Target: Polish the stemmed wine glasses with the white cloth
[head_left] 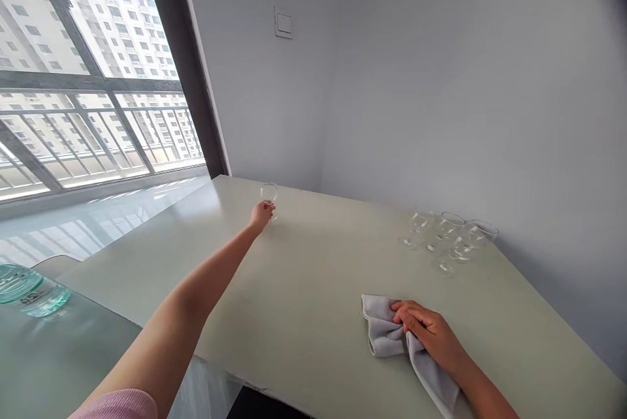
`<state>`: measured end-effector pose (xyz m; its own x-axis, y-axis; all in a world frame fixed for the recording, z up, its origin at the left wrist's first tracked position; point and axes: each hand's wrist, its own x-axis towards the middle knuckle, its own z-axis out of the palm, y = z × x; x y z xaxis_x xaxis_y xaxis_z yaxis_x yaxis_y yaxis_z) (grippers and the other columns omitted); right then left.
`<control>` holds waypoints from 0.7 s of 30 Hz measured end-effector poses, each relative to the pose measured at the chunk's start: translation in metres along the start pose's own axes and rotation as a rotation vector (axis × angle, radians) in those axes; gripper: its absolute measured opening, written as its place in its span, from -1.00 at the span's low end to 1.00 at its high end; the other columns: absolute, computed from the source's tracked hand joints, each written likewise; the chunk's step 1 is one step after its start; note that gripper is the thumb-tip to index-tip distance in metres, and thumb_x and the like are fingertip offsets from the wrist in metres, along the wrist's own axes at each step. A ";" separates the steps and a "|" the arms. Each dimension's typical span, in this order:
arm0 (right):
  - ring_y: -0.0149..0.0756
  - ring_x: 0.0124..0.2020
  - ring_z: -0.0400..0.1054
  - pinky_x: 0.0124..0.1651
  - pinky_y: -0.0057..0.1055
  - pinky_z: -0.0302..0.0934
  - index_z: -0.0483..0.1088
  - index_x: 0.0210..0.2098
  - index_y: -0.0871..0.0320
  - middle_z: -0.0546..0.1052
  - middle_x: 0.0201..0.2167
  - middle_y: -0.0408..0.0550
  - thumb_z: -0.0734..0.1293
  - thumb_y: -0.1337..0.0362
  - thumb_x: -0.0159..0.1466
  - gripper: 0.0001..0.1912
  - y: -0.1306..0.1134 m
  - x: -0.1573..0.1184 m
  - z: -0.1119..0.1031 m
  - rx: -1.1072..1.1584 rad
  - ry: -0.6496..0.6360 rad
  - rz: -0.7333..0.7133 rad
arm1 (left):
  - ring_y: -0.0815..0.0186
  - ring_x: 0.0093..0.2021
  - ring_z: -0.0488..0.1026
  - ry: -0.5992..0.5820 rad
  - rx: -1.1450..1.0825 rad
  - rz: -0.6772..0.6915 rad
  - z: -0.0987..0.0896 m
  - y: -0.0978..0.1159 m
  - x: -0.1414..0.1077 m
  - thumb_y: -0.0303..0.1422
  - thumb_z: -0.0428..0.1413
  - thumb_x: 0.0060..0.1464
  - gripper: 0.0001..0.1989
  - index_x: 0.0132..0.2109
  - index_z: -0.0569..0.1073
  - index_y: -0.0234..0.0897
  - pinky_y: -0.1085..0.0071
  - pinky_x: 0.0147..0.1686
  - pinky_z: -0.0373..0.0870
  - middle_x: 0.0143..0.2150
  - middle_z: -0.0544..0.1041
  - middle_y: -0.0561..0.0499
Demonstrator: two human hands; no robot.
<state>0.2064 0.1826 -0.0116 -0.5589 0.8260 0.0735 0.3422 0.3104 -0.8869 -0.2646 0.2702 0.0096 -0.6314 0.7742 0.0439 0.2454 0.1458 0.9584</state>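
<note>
At the far side of the table (304,262), my left hand (262,215) reaches out with its fingers closed round a clear stemmed glass (269,191). The glass is upright, and its foot shows near the tabletop; whether it touches cannot be told. Close in on the right, my right hand (431,331) grips a grey cloth (385,327) that lies bunched on the table. Part of the cloth trails under the wrist toward the near edge. Beyond the right hand stand several clear stemmed glasses (450,226), grouped close together near the wall.
A bluish clear plastic bottle (44,295) lies on a second glossy surface (63,360) at left. Walls (441,79) border the table's far and right sides. A large window (98,79) with railings is at upper left, and a switch (283,23) sits on the wall.
</note>
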 end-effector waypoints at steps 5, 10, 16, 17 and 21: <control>-0.13 -0.07 0.27 -0.07 -0.26 0.16 0.26 -0.64 0.13 0.46 -0.39 0.04 0.14 0.03 0.22 -0.59 0.003 0.000 0.000 -0.011 0.006 0.011 | 0.49 -0.57 0.29 0.023 -0.034 -0.021 -0.008 -0.005 0.010 -0.47 0.07 -0.10 -0.84 -0.27 0.40 -0.30 0.48 -0.49 0.29 -0.37 0.46 0.00; -0.16 -0.08 0.27 -0.07 -0.28 0.16 0.26 -0.64 0.13 0.46 -0.40 0.02 0.14 0.06 0.23 -0.60 0.004 0.000 0.000 0.005 0.007 -0.012 | 0.48 -0.56 0.29 0.038 -0.044 -0.047 -0.006 -0.003 0.010 -0.47 0.07 -0.11 -0.87 -0.31 0.39 -0.30 0.46 -0.48 0.29 -0.39 0.44 0.00; -0.18 -0.10 0.28 -0.07 -0.28 0.16 0.27 -0.65 0.13 0.46 -0.42 -0.01 0.14 0.07 0.23 -0.60 0.001 0.001 0.000 0.016 0.005 -0.041 | 0.38 -0.41 0.33 0.168 0.005 -0.110 -0.007 0.005 -0.006 -0.49 0.07 -0.12 -0.76 -0.21 0.32 -0.26 0.39 -0.39 0.28 -0.27 0.37 -0.03; -0.18 -0.10 0.28 -0.07 -0.28 0.16 0.28 -0.64 0.13 0.46 -0.43 -0.01 0.14 0.08 0.24 -0.60 0.000 0.001 0.000 0.017 0.006 -0.049 | 0.34 -0.34 0.34 0.218 0.015 -0.129 -0.007 0.006 -0.012 -0.50 0.06 -0.11 -0.70 -0.15 0.28 -0.26 0.37 -0.35 0.27 -0.21 0.34 -0.06; -0.20 -0.14 0.30 -0.09 -0.27 0.17 0.33 -0.60 0.13 0.46 -0.42 -0.01 0.14 0.11 0.24 -0.63 -0.004 0.002 0.001 -0.004 0.032 -0.073 | 0.28 -0.17 0.29 0.296 0.015 -0.166 0.023 0.016 -0.046 -0.46 -0.08 0.01 -0.67 -0.03 0.13 -0.27 0.35 -0.29 0.25 -0.04 0.21 -0.15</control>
<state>0.2033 0.1821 -0.0084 -0.5583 0.8155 0.1528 0.3041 0.3725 -0.8768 -0.2147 0.2507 0.0164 -0.8492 0.5271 -0.0307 0.1304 0.2657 0.9552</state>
